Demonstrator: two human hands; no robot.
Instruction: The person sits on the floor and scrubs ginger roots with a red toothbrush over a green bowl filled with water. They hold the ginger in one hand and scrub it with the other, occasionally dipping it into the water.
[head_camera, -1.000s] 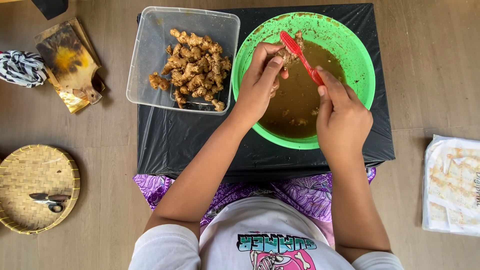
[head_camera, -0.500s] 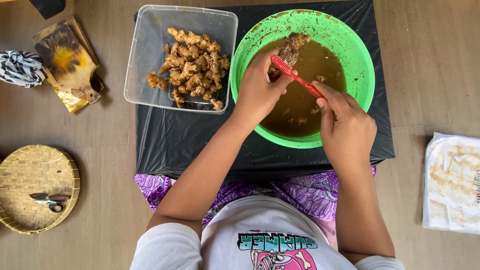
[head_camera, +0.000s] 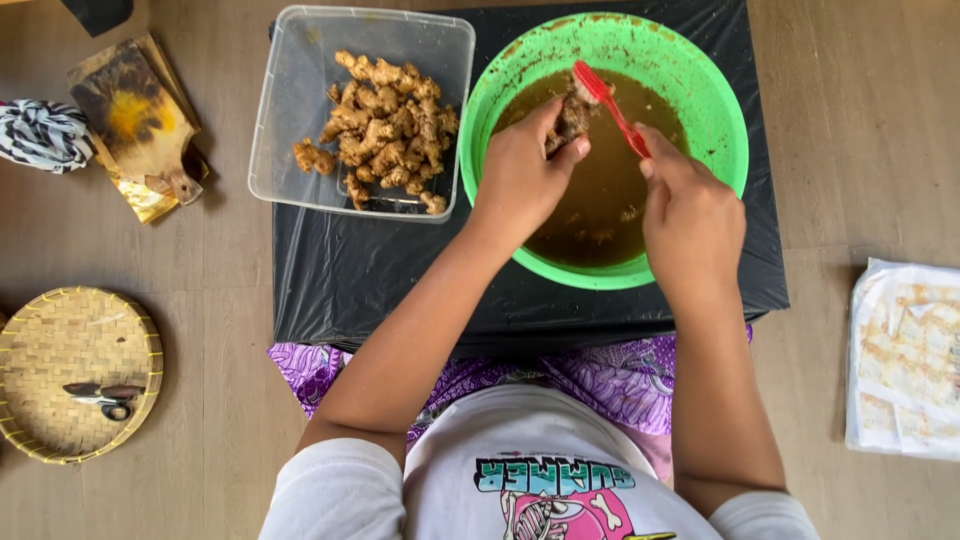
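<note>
Left hand (head_camera: 522, 175): fingers pinched round a brown root piece (head_camera: 572, 115), held just above the murky water so that one face is turned to the bristles.

Right hand (head_camera: 690, 215): closed on the handle of a red brush (head_camera: 608, 100), whose head rests against the root piece; the handle slants down toward the palm, which gives a scrubbing angle.

Green bowl (head_camera: 720, 110): round, plastic, holding brown water with bits in it; it stands on the right half of the bench (head_camera: 400, 280), straight under both hands, so drips fall back in.

Clear tub (head_camera: 290, 130): rectangular, just left of the bowl and near its rim, holding a heap of knobbly roots (head_camera: 385, 130), within easy reach of the left hand.

Bench: low, covered in black plastic sheet, probably against splashes.

Floor, left: woven tray (head_camera: 50, 400) with small scissors (head_camera: 105, 395) in it; stained wooden board (head_camera: 130, 115); striped cloth (head_camera: 35, 130). All well apart from the wet work.

Floor, right: pale printed sheet (head_camera: 905, 360), also well apart.
</note>
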